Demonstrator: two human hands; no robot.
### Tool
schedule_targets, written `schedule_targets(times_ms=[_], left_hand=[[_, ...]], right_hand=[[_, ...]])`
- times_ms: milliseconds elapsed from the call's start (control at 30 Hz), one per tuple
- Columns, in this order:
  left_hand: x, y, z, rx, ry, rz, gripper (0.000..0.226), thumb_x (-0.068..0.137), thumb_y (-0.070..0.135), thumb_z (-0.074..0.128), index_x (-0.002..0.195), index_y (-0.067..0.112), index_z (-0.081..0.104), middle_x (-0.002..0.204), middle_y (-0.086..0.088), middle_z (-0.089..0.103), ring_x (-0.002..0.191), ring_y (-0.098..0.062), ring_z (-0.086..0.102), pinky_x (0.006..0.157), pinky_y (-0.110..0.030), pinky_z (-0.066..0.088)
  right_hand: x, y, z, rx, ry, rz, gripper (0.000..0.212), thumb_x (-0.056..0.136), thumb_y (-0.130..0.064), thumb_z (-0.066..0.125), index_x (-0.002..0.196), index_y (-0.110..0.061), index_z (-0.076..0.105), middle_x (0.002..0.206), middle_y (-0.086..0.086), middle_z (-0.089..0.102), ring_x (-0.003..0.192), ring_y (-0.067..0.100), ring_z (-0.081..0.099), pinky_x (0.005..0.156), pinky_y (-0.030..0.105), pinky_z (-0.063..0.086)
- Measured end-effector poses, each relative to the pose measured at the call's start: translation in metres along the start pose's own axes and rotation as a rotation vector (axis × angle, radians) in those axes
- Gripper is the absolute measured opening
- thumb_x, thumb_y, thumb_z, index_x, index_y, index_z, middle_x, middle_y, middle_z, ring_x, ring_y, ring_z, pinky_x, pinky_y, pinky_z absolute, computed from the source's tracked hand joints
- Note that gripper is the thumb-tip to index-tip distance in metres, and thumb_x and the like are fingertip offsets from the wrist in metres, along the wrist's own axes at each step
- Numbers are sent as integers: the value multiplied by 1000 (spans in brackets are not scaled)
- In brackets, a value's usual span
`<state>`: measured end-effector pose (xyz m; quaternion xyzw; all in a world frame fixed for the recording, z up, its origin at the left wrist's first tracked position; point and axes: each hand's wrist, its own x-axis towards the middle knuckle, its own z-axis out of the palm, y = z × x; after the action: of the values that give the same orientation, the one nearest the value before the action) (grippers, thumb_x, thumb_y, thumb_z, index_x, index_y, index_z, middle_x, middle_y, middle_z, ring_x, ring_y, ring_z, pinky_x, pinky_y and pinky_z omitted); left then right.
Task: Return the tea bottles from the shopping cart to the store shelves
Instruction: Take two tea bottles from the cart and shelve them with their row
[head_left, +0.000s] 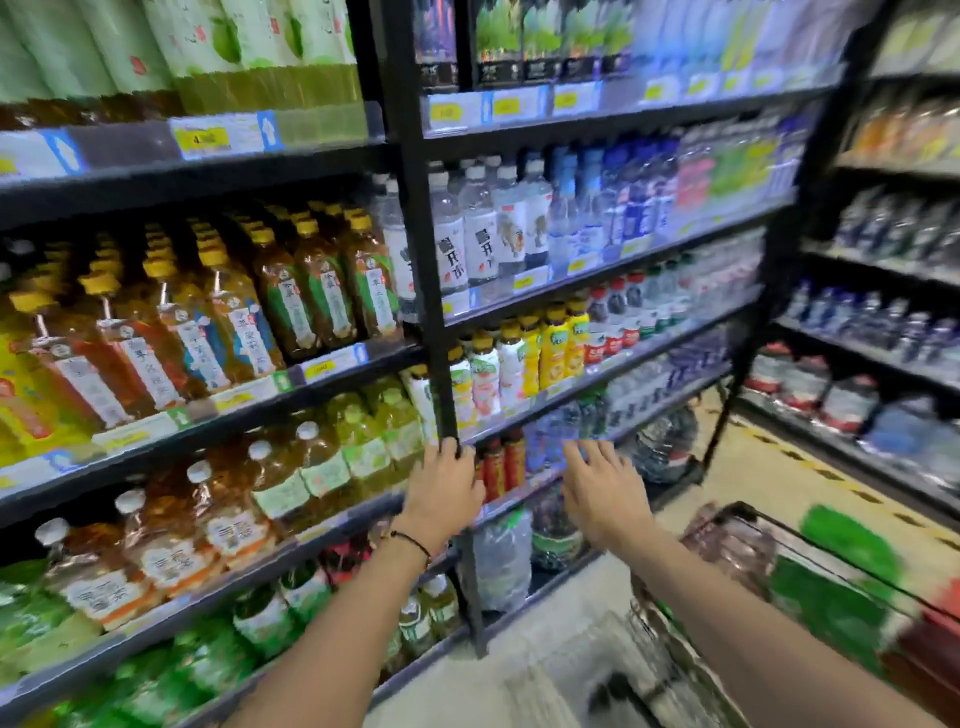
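Gripped post (434, 312) with left hand (441, 491); spread right hand (605, 491) empty. Seemingly left blurred bottles (732, 551) in cart (831, 564); judged unfinished.

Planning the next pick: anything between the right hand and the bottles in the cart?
Nothing visible. The right hand is open in front of the shelves, above-left of the shopping cart. The cart's top is open and the blurred bottles lie inside its rim. The left hand grips the shelf post, off that path.
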<state>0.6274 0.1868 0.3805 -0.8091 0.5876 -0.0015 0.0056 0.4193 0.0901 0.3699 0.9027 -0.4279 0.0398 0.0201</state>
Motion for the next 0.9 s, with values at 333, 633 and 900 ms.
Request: schedule_targets(times_ms=[333, 633, 900], left_hand=[[29, 290, 35, -21, -168, 653, 45, 106, 34, 47, 143, 8, 47, 140, -16, 50, 130, -38, 51, 104, -48, 46], [-18, 529, 116, 21, -484, 955, 50, 105, 36, 49, 146, 8, 46, 144, -18, 51, 131, -40, 53, 104, -50, 49], [-28, 600, 193, 167, -659, 950, 58, 105, 37, 46, 156, 11, 36, 147, -18, 50, 131, -37, 53, 103, -49, 50]], right_hand=[[-245, 228, 46, 81, -205, 749, 52, 98, -44, 46, 142, -17, 39, 141, 7, 49, 132, 30, 44, 101, 41, 45], [-412, 346, 111, 228, -254, 1001, 49, 97, -42, 48, 141, -20, 44, 136, 6, 54, 125, 27, 49, 104, 39, 46], [-434, 381, 170, 303, -381, 979, 50, 93, -35, 48, 140, -18, 45, 137, 9, 55, 130, 30, 46, 103, 43, 46]])
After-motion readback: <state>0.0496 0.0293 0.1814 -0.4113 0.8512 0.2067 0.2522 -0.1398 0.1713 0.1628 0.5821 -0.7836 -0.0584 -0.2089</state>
